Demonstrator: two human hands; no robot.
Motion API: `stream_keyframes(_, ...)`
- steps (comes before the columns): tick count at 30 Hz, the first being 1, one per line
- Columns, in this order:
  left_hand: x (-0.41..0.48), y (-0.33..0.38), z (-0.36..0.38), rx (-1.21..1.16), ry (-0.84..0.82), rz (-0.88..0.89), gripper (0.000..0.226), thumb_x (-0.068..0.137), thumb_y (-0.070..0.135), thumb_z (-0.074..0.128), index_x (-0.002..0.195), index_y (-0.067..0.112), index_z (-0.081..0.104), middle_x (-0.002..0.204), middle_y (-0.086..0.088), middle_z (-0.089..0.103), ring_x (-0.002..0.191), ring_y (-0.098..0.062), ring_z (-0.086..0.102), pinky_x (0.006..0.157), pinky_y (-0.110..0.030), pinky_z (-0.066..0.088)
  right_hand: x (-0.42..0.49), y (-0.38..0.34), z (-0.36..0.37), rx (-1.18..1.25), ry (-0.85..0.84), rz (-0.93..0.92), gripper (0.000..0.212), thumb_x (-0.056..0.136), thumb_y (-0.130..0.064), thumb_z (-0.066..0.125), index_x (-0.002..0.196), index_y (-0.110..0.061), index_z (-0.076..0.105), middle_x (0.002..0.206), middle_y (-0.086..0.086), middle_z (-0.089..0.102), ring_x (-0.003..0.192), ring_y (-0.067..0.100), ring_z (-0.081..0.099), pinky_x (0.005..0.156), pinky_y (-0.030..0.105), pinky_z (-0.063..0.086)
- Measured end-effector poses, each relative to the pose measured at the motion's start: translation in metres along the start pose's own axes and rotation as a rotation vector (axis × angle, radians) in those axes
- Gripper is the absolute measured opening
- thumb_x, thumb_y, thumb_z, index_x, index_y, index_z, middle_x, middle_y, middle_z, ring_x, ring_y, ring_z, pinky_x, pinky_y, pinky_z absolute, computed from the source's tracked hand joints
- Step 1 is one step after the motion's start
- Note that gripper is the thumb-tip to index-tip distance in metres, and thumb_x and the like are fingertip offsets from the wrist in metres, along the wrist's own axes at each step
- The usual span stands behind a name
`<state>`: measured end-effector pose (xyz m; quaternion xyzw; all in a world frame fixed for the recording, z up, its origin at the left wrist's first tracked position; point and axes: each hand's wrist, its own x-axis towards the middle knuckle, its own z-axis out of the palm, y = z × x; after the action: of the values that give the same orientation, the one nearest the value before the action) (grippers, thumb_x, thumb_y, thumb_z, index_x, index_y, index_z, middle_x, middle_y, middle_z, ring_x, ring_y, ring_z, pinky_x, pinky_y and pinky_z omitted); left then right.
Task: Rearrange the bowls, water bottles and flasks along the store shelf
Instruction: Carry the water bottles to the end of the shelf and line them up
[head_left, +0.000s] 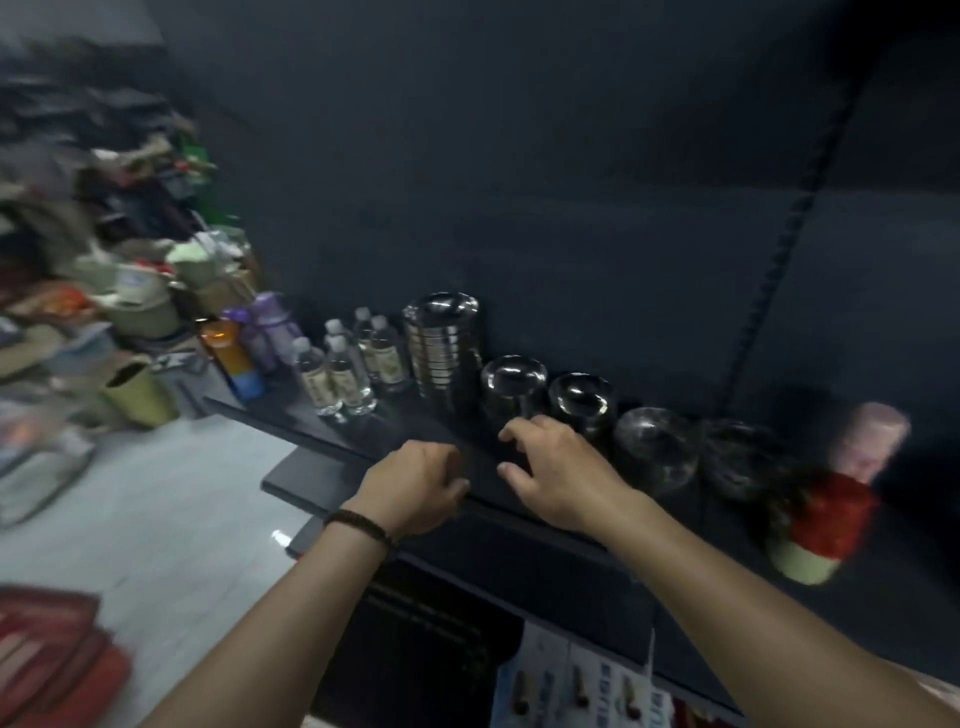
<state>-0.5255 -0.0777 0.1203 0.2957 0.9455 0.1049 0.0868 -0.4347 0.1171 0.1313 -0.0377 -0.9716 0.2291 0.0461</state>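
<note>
The left hand (415, 483) sits at the front lip of the dark shelf (405, 423) with its fingers curled under. The blur hides whether it grips the lip or only rests there. A dark beaded bracelet (361, 522) circles its wrist. Just beside it, and not touching it, the right hand (556, 467) hovers over the shelf with fingers loosely bent and spread, holding nothing, its fingertips close to the nearest upturned steel bowl (514, 384). That bowl begins a row of upturned bowls running rightward along the shelf: a second (582, 400), a third (654, 447) and a darker fourth (743, 457). To the left of the row, at the back, stands a tall stack of steel bowls (441, 343). Further left is a cluster of small clear water bottles (348, 364) with white caps, then two purple flasks (270, 332) and an orange bottle (231, 358) at the shelf's end. At the far right, well apart from the hands, stands what seems to be a red and pink flask (841, 493), heavily blurred. A pale floor (182, 493) shows below left.
</note>
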Motion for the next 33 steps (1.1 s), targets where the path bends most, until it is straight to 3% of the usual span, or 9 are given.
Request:
stream_keyframes(5,0.027,-0.074,-0.028,0.031,0.045,-0.138,0.025,0.098,0.048,0.062,0.109,0.027,0.07,0.11,-0.002,0.075,0.105,-0.027,0.071,0.082,-0.039,0.059,0.086,-0.032,0.028,0.047,-0.057,-0.133,0.039,0.1,-0.047,0.065,0.135,-0.03,0.06,0.127,-0.006,0.061,0.113,0.018,0.064,0.095,0.04,0.058)
stream_keyframes(14,0.071,-0.207,-0.063,-0.108,0.066,-0.302,0.025,0.099,0.043,0.065,0.115,0.027,0.075,0.115,0.002,0.078,0.105,-0.018,0.073,0.094,-0.039,0.061,0.23,-0.104,0.075,0.068,-0.158,-0.208,0.026,0.099,-0.038,0.07,0.122,-0.026,0.066,0.118,-0.003,0.066,0.103,0.019,0.066,0.09,0.041,0.059)
stream_keyframes(17,0.098,-0.26,-0.062,-0.182,0.06,-0.31,0.026,0.098,0.04,0.066,0.119,0.027,0.072,0.117,0.001,0.076,0.103,-0.017,0.07,0.091,-0.036,0.06,0.284,-0.13,0.095,0.044,-0.171,-0.199,0.017,0.099,-0.037,0.068,0.114,-0.028,0.065,0.113,-0.004,0.067,0.097,0.018,0.066,0.082,0.037,0.057)
stream_keyframes(20,0.128,-0.315,-0.059,-0.271,0.077,-0.313,0.04,0.095,0.041,0.069,0.131,0.024,0.065,0.122,-0.002,0.072,0.108,-0.02,0.068,0.09,-0.032,0.057,0.342,-0.163,0.117,0.046,-0.136,-0.164,0.014,0.1,-0.038,0.063,0.107,-0.026,0.063,0.105,-0.003,0.068,0.089,0.018,0.067,0.079,0.039,0.059)
stream_keyframes(25,0.17,-0.383,-0.047,-0.414,0.107,-0.298,0.046,0.095,0.038,0.072,0.136,0.02,0.059,0.133,-0.008,0.067,0.12,-0.028,0.067,0.1,-0.042,0.056,0.434,-0.214,0.159,-0.033,-0.087,-0.083,0.014,0.1,-0.031,0.055,0.11,-0.024,0.062,0.11,0.002,0.062,0.096,0.024,0.063,0.083,0.042,0.053)
stream_keyframes(30,0.204,-0.427,-0.035,-0.451,0.065,-0.253,0.048,0.097,0.034,0.073,0.137,0.013,0.054,0.133,-0.013,0.061,0.123,-0.033,0.06,0.099,-0.041,0.051,0.491,-0.224,0.198,-0.187,-0.105,-0.046,0.029,0.102,-0.021,0.057,0.129,-0.014,0.054,0.119,0.012,0.059,0.107,0.029,0.059,0.078,0.038,0.037)
stream_keyframes(33,0.215,-0.442,-0.032,-0.457,0.016,-0.227,0.046,0.099,0.035,0.071,0.136,0.013,0.054,0.13,-0.012,0.061,0.12,-0.032,0.061,0.095,-0.039,0.051,0.51,-0.224,0.218,-0.198,-0.163,-0.026,0.02,0.098,-0.017,0.061,0.118,-0.014,0.059,0.109,0.007,0.06,0.097,0.025,0.062,0.071,0.03,0.04)
